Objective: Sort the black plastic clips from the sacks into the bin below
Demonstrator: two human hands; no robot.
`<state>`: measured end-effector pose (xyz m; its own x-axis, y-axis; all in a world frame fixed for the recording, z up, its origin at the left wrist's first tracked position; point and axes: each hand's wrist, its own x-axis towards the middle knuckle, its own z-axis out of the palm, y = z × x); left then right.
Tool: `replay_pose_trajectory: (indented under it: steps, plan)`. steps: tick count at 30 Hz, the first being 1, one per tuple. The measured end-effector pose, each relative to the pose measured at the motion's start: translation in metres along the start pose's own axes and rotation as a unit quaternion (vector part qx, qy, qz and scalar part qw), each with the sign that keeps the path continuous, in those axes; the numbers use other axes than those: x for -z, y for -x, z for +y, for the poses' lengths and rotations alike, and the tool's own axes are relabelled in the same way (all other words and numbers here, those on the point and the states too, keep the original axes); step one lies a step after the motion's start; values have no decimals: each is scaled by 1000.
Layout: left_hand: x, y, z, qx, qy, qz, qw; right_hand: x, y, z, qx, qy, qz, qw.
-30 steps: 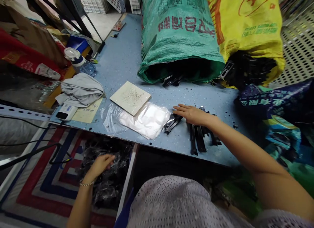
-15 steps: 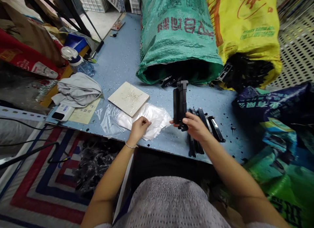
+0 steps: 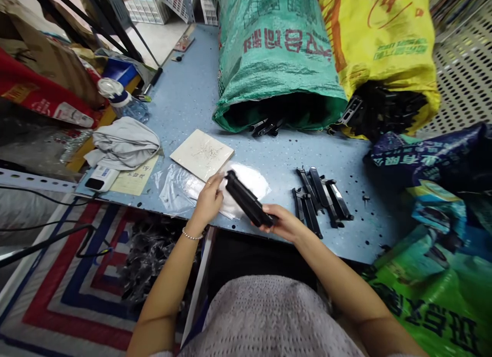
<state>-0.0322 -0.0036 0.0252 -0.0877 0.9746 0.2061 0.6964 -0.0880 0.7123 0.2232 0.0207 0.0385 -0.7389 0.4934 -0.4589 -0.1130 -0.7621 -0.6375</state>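
Note:
My right hand (image 3: 283, 222) is closed around the lower end of a black folding stand (image 3: 246, 197), a long, narrow piece tilted up to the left. Its upper end is close to the fingertips of my left hand (image 3: 208, 197); whether they touch I cannot tell. The left fingers are pinched at the edge of the clear plastic bags (image 3: 255, 178), which lie under the stand. Beyond the left hand, a pale square tile (image 3: 202, 154) with dark marks rests partly on the plastic. To the right, several slim black parts (image 3: 319, 193) lie side by side.
A green woven sack (image 3: 284, 64) lies with its mouth towards me, black parts inside. Beside it a yellow sack (image 3: 384, 44) holds more. On the left are a grey cloth (image 3: 125, 141), a white device (image 3: 102, 178) and a water bottle (image 3: 125, 100). Blue-green bags (image 3: 434, 275) stand right.
My right hand has brought the black stand left and down over the plastic bags, tipping it from upright to slanted. My left hand has shifted slightly left.

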Motion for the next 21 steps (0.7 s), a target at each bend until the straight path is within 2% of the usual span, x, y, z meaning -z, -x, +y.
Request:
replay_pose_trajectory:
  steps: [2,4,6,7,8,10,11,13,14,15,16,17,18,19,20,21]
  plan:
    - [3,7,9,-9,15,4,1000,2,-5,7,-71,-47,15,996]
    - [1,21,22,-53,18,-22,998,0,-17,13,-83,-87,35,992]
    - [-5,38,37,-109,24,-85,990,-8,-30,17,-39,-76,62,994]
    - [-8,45,44,-128,29,-117,984,-14,-33,20,-5,-35,79,996]
    - [-9,53,51,-135,33,-142,980,-21,-34,22,36,27,97,994]
    - [-5,66,63,-131,39,-158,978,-36,-25,26,116,180,105,971]
    - [2,74,68,-129,36,-154,979,-42,-17,26,144,241,80,956]
    - [27,92,73,-120,11,-157,980,-47,6,21,163,313,-12,936]
    - [42,102,70,-105,-13,-169,980,-45,20,16,156,342,-51,925]
    - [58,114,61,-76,-42,-186,979,-40,34,8,145,383,-59,910]
    - [73,127,48,-29,-71,-210,975,-32,48,-1,135,445,-26,885]
    - [86,140,29,33,-99,-228,968,-22,61,-10,122,525,43,841]
    - [95,152,6,101,-122,-237,959,-10,73,-19,102,610,146,772]
    - [101,164,-20,181,-143,-256,939,3,83,-26,59,682,239,688]
    - [103,174,-46,272,-165,-274,907,16,91,-31,3,732,305,608]
    - [103,184,-71,348,-182,-278,877,27,97,-33,-56,766,339,544]
